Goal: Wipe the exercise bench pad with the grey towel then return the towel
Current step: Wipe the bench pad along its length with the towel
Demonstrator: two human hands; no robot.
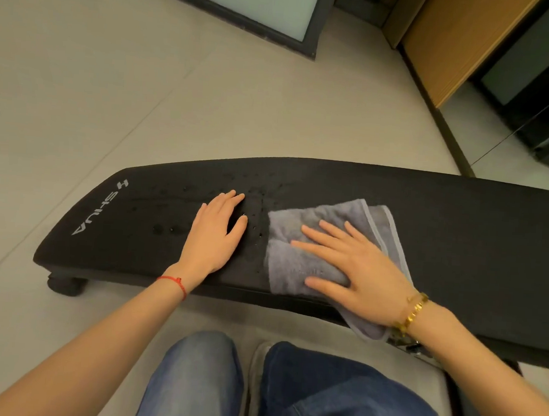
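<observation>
Your right hand (356,272) lies flat on the grey towel (298,261), fingers straight and spread, pressing the cloth against the bench pad (459,240) without gripping it. The towel sits folded under the palm; its fingertip-side edge rests on the pad, and its wrist-side corner hangs off the pad's near edge.

Your left hand (214,233) rests open, palm down, on bare pad just beyond the right hand's fingertips, clear of the towel. It appears to steady the bench.

Water droplets (258,193) cover the pad between the two hands and past the left hand, toward the end bearing the printed logo (99,210). Judged from this, the wiping step is under way and the logo end is not yet wiped.

To perform the step well:
- Keep the palm flat so pressure spreads across the whole fold.
- Drive the towel fingertips-first through the droplets, in overlapping passes.
- Lift the left hand clear before the towel reaches it.
- Draw the hanging corner onto the pad to prevent snagging.
</observation>
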